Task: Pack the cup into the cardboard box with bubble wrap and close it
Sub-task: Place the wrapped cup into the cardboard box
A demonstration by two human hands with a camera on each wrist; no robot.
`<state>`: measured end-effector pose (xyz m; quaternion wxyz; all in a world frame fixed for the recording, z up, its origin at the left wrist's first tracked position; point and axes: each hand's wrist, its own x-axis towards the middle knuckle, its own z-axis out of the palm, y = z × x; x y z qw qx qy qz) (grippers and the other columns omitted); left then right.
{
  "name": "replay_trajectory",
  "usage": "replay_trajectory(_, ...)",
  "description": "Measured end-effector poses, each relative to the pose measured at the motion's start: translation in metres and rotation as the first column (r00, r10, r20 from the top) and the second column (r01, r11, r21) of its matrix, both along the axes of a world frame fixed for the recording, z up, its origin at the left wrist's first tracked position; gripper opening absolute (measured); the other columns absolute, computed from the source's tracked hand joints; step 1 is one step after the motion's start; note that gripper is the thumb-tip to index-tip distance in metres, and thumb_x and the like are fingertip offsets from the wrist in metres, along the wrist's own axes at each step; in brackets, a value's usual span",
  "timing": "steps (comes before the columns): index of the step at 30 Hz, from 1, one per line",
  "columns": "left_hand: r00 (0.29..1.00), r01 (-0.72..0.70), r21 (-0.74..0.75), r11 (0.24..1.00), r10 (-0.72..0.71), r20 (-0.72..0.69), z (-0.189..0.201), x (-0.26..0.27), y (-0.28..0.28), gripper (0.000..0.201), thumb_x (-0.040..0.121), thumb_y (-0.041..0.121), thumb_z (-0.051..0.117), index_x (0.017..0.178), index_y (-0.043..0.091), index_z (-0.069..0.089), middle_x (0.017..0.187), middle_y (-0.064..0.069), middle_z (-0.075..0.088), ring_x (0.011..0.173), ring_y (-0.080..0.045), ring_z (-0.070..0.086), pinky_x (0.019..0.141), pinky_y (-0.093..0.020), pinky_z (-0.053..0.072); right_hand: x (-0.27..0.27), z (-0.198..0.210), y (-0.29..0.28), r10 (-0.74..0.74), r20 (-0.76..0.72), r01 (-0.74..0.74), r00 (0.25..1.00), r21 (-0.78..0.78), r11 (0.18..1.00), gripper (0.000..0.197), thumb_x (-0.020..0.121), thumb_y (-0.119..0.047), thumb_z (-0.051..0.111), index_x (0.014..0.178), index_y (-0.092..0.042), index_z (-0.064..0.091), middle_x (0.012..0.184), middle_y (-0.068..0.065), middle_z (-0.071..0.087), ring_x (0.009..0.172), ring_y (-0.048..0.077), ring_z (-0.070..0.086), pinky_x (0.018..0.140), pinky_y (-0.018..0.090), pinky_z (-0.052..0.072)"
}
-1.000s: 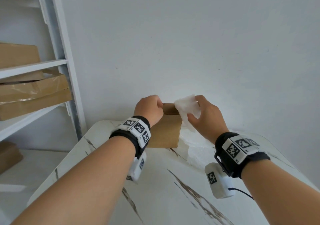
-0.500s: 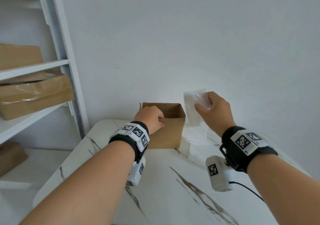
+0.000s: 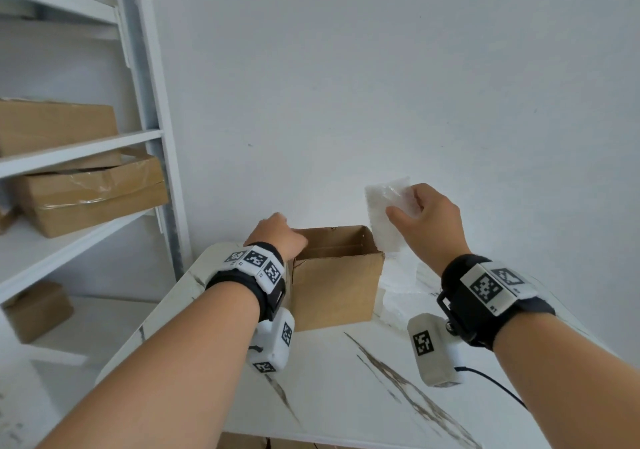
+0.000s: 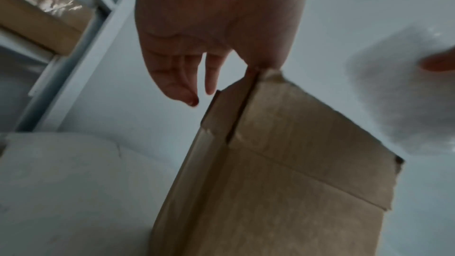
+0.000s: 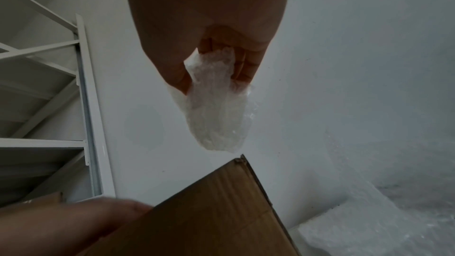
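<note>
An open brown cardboard box [image 3: 337,286] [image 4: 295,163] [image 5: 209,211] stands at the far side of the marble table [image 3: 346,386]. My left hand [image 3: 278,237] [image 4: 221,77] is at its top left corner: the thumb touches the corner, and the fingers hang loose outside, apart from the cardboard. My right hand [image 3: 401,206] [image 5: 214,69] pinches a crumpled piece of bubble wrap [image 3: 384,216] [image 4: 403,94] [image 5: 216,112], held above the box's right rim. No cup shows in any view. What shows of the box's inside holds nothing.
More bubble wrap [image 3: 401,296] [image 5: 381,231] lies on the table right of the box. A white shelf unit [image 3: 145,102] stands at the left and holds several cardboard boxes [image 3: 90,192]. A plain wall rises right behind the table.
My right hand has lifted the bubble wrap up and to the right, off the box's opening. My left hand has slid from the near rim to the box's left corner.
</note>
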<state>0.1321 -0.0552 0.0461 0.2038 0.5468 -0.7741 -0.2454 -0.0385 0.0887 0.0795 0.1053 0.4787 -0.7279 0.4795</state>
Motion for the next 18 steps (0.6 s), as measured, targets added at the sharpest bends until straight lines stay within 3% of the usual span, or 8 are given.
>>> replay_trajectory(2, 0.999, 0.011, 0.111, 0.994, -0.007, -0.035, -0.005, -0.005, -0.004, 0.036, 0.082, 0.019, 0.062, 0.117, 0.017, 0.055, 0.116, -0.007, 0.061, 0.102, -0.025, 0.061, 0.087, -0.033, 0.053, -0.002, 0.001, -0.001, 0.008, -0.006, -0.008, 1.000, 0.003, 1.000, 0.022, 0.083, -0.024, 0.064, 0.088, -0.004, 0.056, 0.068, -0.003, 0.047, 0.061, 0.012, 0.041, 0.055, 0.021, 0.035)
replay_trajectory(5, 0.999, 0.038, 0.057, 0.998, -0.040, 0.036, -0.001, -0.018, -0.012, 0.015, 0.082, 0.009, 0.059, 0.095, 0.015, 0.060, 0.096, -0.006, 0.063, 0.087, -0.024, 0.061, 0.077, -0.031, 0.052, -0.005, -0.002, -0.004, 0.021, -0.009, -0.021, 1.000, 0.001, 1.000, 0.022, 0.083, -0.024, 0.064, 0.089, -0.004, 0.057, 0.070, -0.002, 0.048, 0.061, 0.012, 0.042, 0.055, 0.021, 0.036)
replay_trajectory(8, 0.988, 0.053, -0.035, 0.998, -0.048, 0.147, 0.000, -0.027, -0.015, 0.015, 0.082, 0.008, 0.055, 0.093, 0.008, 0.065, 0.084, -0.005, 0.062, 0.077, -0.022, 0.060, 0.061, -0.027, 0.044, -0.005, -0.004, -0.007, 0.033, -0.006, -0.033, 0.999, -0.009, 0.999, 0.022, 0.083, -0.025, 0.065, 0.091, -0.005, 0.058, 0.075, 0.002, 0.056, 0.066, 0.017, 0.048, 0.058, 0.023, 0.040)
replay_trajectory(11, 0.985, 0.066, -0.119, 0.991, -0.046, 0.165, -0.004, -0.031, -0.012, 0.014, 0.086, 0.009, 0.054, 0.096, 0.009, 0.064, 0.093, -0.005, 0.064, 0.078, -0.020, 0.056, 0.064, -0.028, 0.042, -0.004, -0.002, -0.007, 0.027, 0.004, -0.027, 1.000, -0.082, 0.996, 0.022, 0.082, -0.027, 0.066, 0.093, -0.008, 0.060, 0.085, 0.007, 0.064, 0.078, 0.024, 0.059, 0.070, 0.032, 0.050)
replay_trajectory(13, 0.993, 0.060, -0.208, 0.976, -0.038, 0.110, -0.007, -0.033, -0.008, 0.012, 0.089, 0.012, 0.053, 0.098, 0.011, 0.061, 0.096, -0.004, 0.063, 0.080, -0.021, 0.055, 0.066, -0.029, 0.041, -0.002, 0.001, -0.007, 0.015, 0.012, -0.013, 1.000, -0.128, 0.992, 0.022, 0.081, -0.030, 0.067, 0.091, -0.012, 0.060, 0.079, -0.001, 0.062, 0.073, 0.018, 0.058, 0.068, 0.032, 0.050)
replay_trajectory(16, 0.999, 0.040, -0.292, 0.956, -0.047, -0.018, -0.010, -0.032, 0.000, 0.009, 0.092, 0.018, 0.053, 0.098, 0.014, 0.057, 0.091, 0.000, 0.057, 0.081, -0.021, 0.051, 0.068, -0.029, 0.039, 0.004, 0.001, -0.008, 0.064, 0.023, -0.060, 0.998, -0.134, 0.989, 0.019, 0.078, -0.032, 0.069, 0.078, -0.019, 0.054, 0.065, -0.013, 0.049, 0.058, 0.005, 0.046, 0.056, 0.022, 0.040)
replay_trajectory(18, 0.989, 0.028, -0.303, 0.952, -0.069, -0.127, -0.013, -0.029, 0.006, 0.005, 0.091, 0.020, 0.056, 0.093, 0.016, 0.058, 0.090, 0.002, 0.060, 0.081, -0.020, 0.052, 0.068, -0.028, 0.039, 0.012, -0.009, -0.007, 0.119, 0.009, -0.118, 0.993, -0.075, 0.990, 0.023, 0.077, -0.032, 0.069, 0.072, -0.021, 0.050, 0.060, -0.013, 0.045, 0.054, 0.006, 0.042, 0.053, 0.020, 0.036)
